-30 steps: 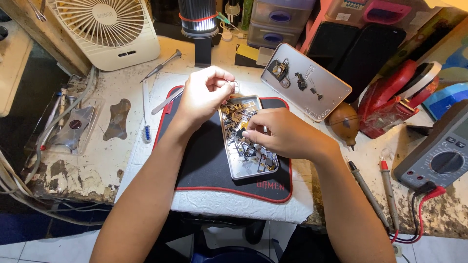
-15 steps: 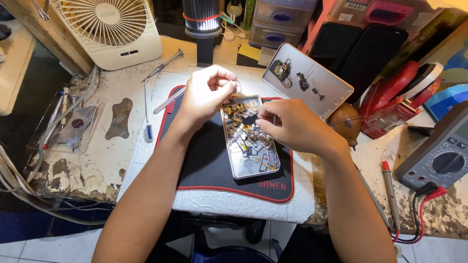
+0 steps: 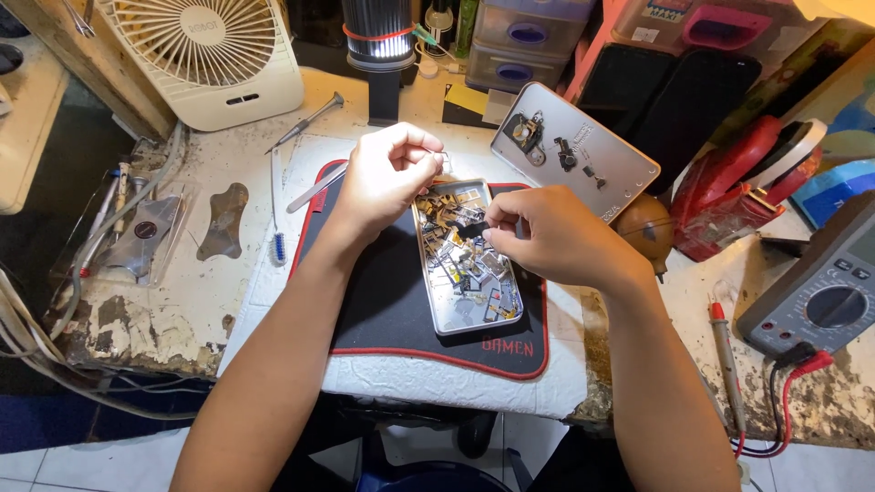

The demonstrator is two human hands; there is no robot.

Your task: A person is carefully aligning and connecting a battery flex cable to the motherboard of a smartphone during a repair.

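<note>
Head view: the opened phone (image 3: 467, 264) is kept flat on the black mat (image 3: 383, 301). Right hand (image 3: 556, 239) has been raised off it, a small dark part (image 3: 470, 230) pinched; left hand (image 3: 387, 173) is held closed around something small.

Both bare forearms reach up from the near edge of the black mat (image 3: 383, 301), angled toward each other so the hands almost meet over its far half. The left hand (image 3: 387, 173) sits above the mat's far edge with its wrist bent and fingers curled in, thumb and forefinger pinched together at the tips toward the right. The right hand (image 3: 547, 239) hovers just right of the mat's middle, knuckles up, its thumb and forefinger nipped on a small dark piece (image 3: 471, 229) and the other fingers folded loosely beneath.
</note>
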